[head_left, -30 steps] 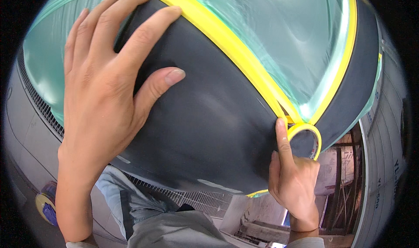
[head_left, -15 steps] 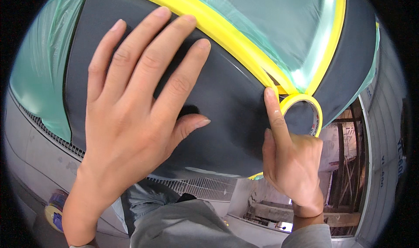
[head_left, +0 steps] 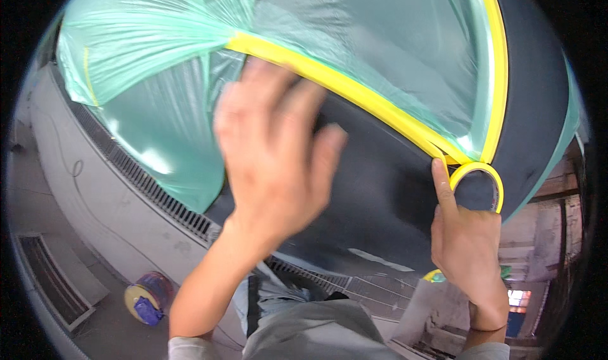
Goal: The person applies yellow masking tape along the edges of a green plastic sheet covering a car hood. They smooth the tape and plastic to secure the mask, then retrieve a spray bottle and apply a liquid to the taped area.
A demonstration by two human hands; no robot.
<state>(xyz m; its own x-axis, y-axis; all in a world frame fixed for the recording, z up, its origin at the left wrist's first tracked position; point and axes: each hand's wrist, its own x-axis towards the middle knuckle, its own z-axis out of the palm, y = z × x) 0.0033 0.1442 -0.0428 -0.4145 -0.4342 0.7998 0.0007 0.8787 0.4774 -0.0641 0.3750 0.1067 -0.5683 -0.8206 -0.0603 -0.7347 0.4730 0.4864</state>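
A dark, curved vehicle panel lies in front of me. Along its far edge runs a strip of yellow masking tape, bordering green translucent masking film. My left hand, blurred by motion, is over the panel's left part, fingers apart and empty, fingertips close to the tape. My right hand is at the right corner, its index finger stretched onto the tape's end. The other fingers are curled at a roll of yellow masking tape; their tips are hidden. From the roll, tape runs to the strip.
More green film drapes over the left side. Below it is a long dark grating in the grey floor. A round container with something blue stands at lower left, near a framed vent-like panel. Another yellow tape strip rises at right.
The view has shifted left, showing more film and floor. My left hand has moved along the tape edge and is blurred. My right index finger stays at the tape corner beside the roll.
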